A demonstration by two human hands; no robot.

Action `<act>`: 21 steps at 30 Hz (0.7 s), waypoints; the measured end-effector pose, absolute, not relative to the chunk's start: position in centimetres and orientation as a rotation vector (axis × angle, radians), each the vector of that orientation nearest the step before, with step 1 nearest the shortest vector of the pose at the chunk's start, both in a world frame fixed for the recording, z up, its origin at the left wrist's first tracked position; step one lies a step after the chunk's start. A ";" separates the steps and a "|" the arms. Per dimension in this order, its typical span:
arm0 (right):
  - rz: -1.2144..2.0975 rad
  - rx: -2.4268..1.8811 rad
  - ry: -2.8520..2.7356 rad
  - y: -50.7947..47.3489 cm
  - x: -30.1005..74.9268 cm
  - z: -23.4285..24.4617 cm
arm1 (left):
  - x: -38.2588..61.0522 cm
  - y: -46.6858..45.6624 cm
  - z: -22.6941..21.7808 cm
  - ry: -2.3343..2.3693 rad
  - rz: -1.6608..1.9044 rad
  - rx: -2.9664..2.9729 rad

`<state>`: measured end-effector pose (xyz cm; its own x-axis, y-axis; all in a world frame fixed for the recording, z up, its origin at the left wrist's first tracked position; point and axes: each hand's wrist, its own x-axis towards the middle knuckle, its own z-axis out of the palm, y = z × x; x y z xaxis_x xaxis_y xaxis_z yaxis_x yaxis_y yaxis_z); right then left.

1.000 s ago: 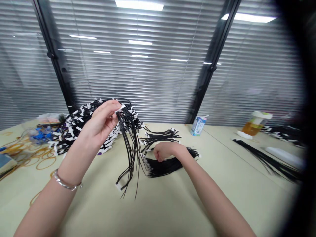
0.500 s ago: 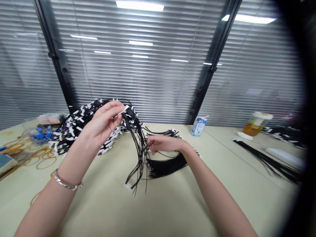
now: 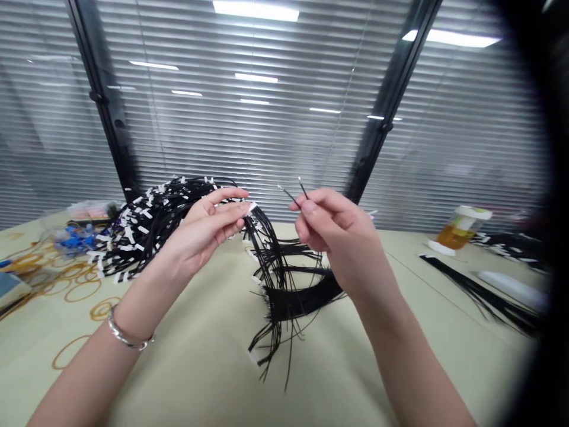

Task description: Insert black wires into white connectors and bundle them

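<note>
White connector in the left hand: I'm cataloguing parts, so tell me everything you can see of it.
The white connector is small, narrow and plastic-looking, held tilted above the table, pinched at the fingertips of the left hand. Thin black wires leave it, arch over and hang down. Its finer details are too small to make out.

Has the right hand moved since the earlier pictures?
Yes: the right hand has moved up and rightward in view, judged against the dark post behind it.
</note>
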<state>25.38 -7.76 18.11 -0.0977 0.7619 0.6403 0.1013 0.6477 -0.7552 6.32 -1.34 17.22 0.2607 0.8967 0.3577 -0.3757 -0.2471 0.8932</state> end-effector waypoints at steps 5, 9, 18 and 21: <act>0.612 -0.812 -1.804 -10.9 23.1 18.0 | 7.2 -1.9 16.4 0.523 1.205 1.326; 0.260 -0.978 -1.835 -9.7 22.5 17.2 | 7.7 -2.6 16.1 0.497 1.197 1.334; -0.116 -1.016 -1.768 -8.5 23.0 17.1 | 7.9 -4.4 16.9 0.426 1.448 1.259; -0.186 -0.993 -1.749 -9.2 22.9 17.3 | 7.8 -5.2 17.2 0.428 1.462 1.239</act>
<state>22.90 -9.22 17.31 -0.0878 0.5276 0.8450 0.6934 0.6413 -0.3284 7.78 -5.19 17.25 0.1678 0.8780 0.4482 -0.4976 -0.3170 0.8074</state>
